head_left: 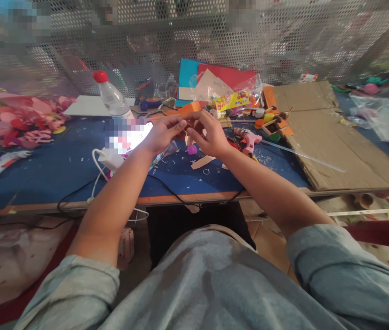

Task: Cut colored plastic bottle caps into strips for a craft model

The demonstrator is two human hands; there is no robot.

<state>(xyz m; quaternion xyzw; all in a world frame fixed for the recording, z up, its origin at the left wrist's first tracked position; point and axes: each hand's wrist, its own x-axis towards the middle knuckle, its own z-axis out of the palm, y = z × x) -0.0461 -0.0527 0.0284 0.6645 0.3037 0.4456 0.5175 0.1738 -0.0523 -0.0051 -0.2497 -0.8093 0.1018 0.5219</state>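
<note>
Your left hand (167, 131) and right hand (212, 133) above the tabletop (73, 156)
Both curled — cannot tell whether either grip is closed; small purple piece (192, 150) close by.

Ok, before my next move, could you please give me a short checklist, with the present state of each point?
1. Hands: ok. The left hand and right hand are close together above the table.
2. Grip: cannot tell. The fingers hide whatever may be between them.
3. Table below the hands: not ok if you want it clean. A purple piece and a beige strip lie there.
4. Glue gun out of the hands: ok. It lies on the right side.
5. Glue gun cool: cannot tell. Heat does not show.
6. Bottle closed: ok. Its red cap is on.
</note>
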